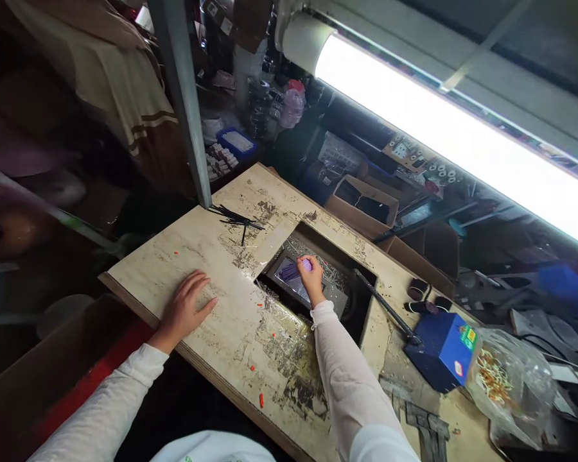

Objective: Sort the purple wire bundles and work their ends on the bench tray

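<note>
**Over a dark tray (289,292) — purple bundle (307,264) held**

The right hand (312,280) clamps its fingers round the bundle, probably keeping it together. The left hand (187,308) lies flat, fingers apart, on the worktable (173,242) — likely as a brace.

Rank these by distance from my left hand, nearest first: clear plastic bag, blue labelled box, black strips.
1. Black strips, ahead, by the metal post.
2. Blue labelled box, to the right.
3. Clear plastic bag, farthest right, beside the box.
</note>
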A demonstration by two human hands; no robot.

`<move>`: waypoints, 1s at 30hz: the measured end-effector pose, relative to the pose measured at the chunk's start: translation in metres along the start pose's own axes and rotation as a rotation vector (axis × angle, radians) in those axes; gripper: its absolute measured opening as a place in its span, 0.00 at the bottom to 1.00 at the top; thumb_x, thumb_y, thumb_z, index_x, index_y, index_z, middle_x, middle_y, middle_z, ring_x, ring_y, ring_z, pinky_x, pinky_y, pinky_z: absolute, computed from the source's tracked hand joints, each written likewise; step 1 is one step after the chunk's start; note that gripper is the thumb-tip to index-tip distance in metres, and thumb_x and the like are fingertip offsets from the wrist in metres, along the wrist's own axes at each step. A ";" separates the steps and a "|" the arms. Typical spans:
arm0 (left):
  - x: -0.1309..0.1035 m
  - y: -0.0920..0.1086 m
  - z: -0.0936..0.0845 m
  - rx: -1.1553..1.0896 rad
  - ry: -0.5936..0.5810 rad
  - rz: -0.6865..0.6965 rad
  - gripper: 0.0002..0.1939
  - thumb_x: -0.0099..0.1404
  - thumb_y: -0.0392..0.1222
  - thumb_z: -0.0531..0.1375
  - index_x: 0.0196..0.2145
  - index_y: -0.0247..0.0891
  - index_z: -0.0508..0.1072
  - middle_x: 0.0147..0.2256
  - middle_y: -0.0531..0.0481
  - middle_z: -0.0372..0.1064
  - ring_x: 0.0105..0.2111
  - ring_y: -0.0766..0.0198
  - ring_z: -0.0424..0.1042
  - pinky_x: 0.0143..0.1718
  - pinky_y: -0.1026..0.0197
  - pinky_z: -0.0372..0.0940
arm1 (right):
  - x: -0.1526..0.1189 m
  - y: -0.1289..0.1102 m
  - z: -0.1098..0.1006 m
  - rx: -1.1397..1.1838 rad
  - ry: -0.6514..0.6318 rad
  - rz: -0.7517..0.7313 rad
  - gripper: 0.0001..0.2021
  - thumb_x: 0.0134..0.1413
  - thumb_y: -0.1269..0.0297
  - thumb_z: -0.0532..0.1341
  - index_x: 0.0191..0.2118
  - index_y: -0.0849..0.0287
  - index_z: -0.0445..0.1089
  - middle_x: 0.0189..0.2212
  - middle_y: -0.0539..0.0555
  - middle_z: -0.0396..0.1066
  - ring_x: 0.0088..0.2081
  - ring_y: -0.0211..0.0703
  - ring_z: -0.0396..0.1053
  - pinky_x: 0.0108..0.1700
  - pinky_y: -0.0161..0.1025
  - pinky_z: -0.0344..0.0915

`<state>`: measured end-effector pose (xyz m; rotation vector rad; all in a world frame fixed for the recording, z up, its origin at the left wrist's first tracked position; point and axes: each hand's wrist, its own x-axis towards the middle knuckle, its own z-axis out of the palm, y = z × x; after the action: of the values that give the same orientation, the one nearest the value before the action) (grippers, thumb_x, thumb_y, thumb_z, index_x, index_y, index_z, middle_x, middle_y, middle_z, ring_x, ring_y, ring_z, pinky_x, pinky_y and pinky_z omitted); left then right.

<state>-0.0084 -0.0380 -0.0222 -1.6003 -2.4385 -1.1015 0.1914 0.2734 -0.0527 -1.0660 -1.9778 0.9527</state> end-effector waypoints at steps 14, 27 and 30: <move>0.000 0.001 0.000 -0.012 -0.017 -0.022 0.22 0.61 0.42 0.60 0.53 0.40 0.64 0.53 0.42 0.65 0.59 0.49 0.60 0.58 0.44 0.61 | 0.011 0.015 0.014 -0.090 -0.068 -0.052 0.11 0.51 0.57 0.57 0.32 0.59 0.68 0.33 0.54 0.72 0.37 0.44 0.67 0.45 0.41 0.61; 0.001 0.002 -0.002 -0.004 -0.019 -0.024 0.21 0.62 0.42 0.60 0.52 0.39 0.65 0.53 0.42 0.65 0.58 0.50 0.61 0.59 0.46 0.61 | 0.012 0.020 0.014 -0.072 -0.062 -0.062 0.11 0.50 0.56 0.57 0.31 0.59 0.68 0.31 0.54 0.71 0.35 0.44 0.66 0.42 0.40 0.61; 0.001 0.003 -0.002 -0.005 -0.013 -0.023 0.21 0.61 0.42 0.60 0.52 0.39 0.65 0.52 0.42 0.66 0.58 0.50 0.61 0.59 0.46 0.61 | 0.012 0.022 0.015 -0.062 -0.061 -0.074 0.11 0.50 0.57 0.57 0.31 0.60 0.68 0.31 0.54 0.70 0.34 0.43 0.66 0.42 0.40 0.62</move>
<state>-0.0075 -0.0379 -0.0188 -1.5897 -2.4713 -1.1043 0.1822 0.2885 -0.0755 -1.0003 -2.0943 0.8994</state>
